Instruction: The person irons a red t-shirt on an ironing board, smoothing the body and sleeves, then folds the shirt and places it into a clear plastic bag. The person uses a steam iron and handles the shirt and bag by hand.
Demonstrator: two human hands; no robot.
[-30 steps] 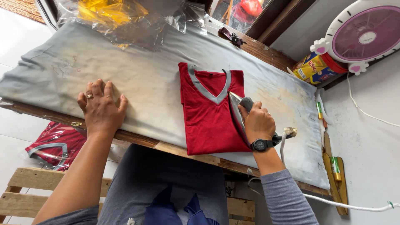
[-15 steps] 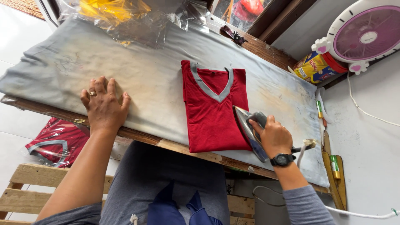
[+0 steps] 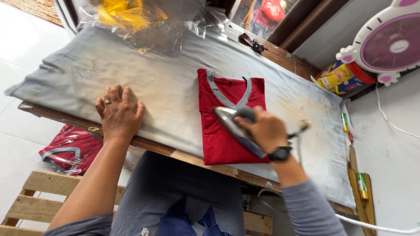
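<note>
Grey cloth covers the tabletop, and at its near left edge the left hand lies flat, fingers spread and holding nothing; it has barely shifted over the last second. Further right lies the folded red shirt with grey V-neck trim, squarely on the cloth. The right hand is closed around the handle of the iron, which a second ago stood along the shirt's right edge and has since slid down and leftward, so its soleplate now rides over the lower right of the shirt. The pressing stroke looks under way across the fabric. A pink fan stands far right.
</note>
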